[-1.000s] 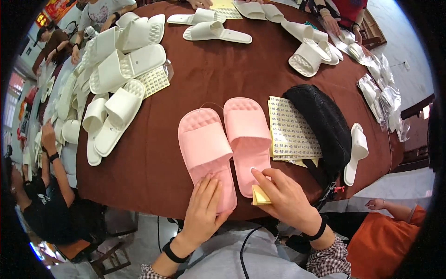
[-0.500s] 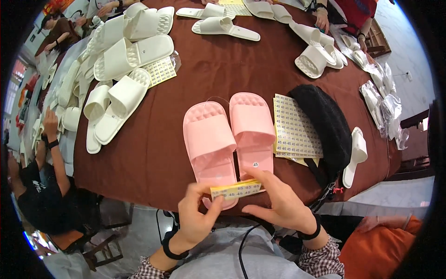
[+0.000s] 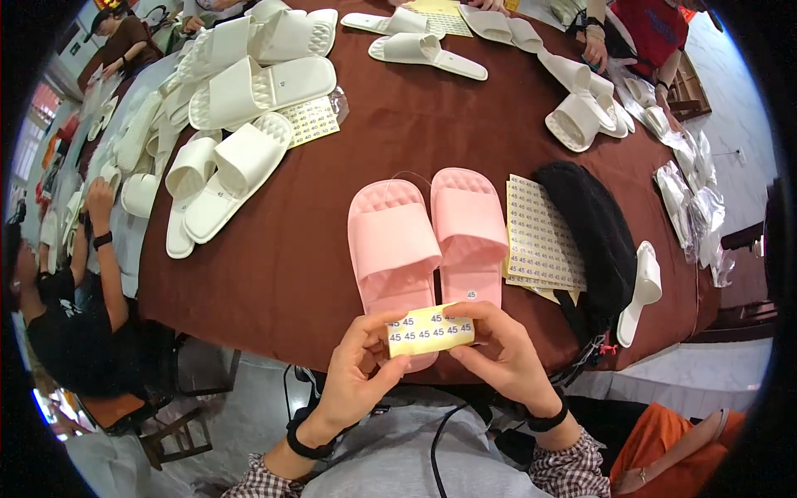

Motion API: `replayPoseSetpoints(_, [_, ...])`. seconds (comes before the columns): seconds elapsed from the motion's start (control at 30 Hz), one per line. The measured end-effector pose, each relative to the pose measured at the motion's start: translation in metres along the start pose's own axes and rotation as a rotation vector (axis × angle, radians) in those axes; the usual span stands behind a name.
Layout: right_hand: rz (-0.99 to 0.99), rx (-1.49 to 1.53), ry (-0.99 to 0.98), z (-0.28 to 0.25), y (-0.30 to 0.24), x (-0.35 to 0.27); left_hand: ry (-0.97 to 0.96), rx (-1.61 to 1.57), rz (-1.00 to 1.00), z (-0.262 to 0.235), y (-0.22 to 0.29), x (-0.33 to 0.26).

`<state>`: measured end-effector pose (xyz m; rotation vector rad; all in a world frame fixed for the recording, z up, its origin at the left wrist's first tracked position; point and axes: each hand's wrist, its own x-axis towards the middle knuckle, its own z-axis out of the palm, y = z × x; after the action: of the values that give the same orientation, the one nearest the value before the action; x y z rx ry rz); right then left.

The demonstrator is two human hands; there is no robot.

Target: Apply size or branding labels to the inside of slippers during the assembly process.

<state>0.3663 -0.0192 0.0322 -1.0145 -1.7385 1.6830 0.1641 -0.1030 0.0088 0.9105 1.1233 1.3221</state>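
A pair of pink slippers, the left one [image 3: 394, 236] and the right one [image 3: 471, 220], lies side by side at the table's near edge, toes pointing away. The right slipper bears a small round white sticker on its insole. Over their heel ends, a yellow sticker strip [image 3: 432, 332] with rows of printed labels is stretched between both hands. My left hand [image 3: 365, 361] pinches its left end with thumb and fingers. At the other end, my right hand [image 3: 502, 349] grips the strip likewise. The strip covers part of the slippers' heels.
Yellow sticker sheets [image 3: 540, 241] and a black fabric pouch [image 3: 589, 236] lie right of the pink pair. White slippers [image 3: 237, 178] are heaped left; others [image 3: 427, 54] lie farther back. Bagged slippers [image 3: 706, 199] edge the right side. Several people work around the brown-covered table [image 3: 332, 199].
My right hand has come from beside the right slipper's heel onto the strip's right end. The strip now faces up more fully. The whole view has shifted slightly, moving the scene rightward.
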Motion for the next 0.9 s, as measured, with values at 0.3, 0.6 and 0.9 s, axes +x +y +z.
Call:
replayPoseSetpoints(0.3, [0.053, 0.086, 0.017, -0.002, 0.003, -0.001, 0.007, -0.031, -0.057, -0.003, -0.009, -0.002])
replayPoseSetpoints(0.6, [-0.326, -0.644, 0.164, 0.006, -0.008, 0.006, 0.024, 0.278, 0.019, -0.003, -0.009, -0.001])
replayPoseSetpoints(0.9, [-0.517, -0.753, 0.041, 0.021, -0.012, 0.019, -0.005, 0.417, 0.059, -0.002, 0.004, -0.004])
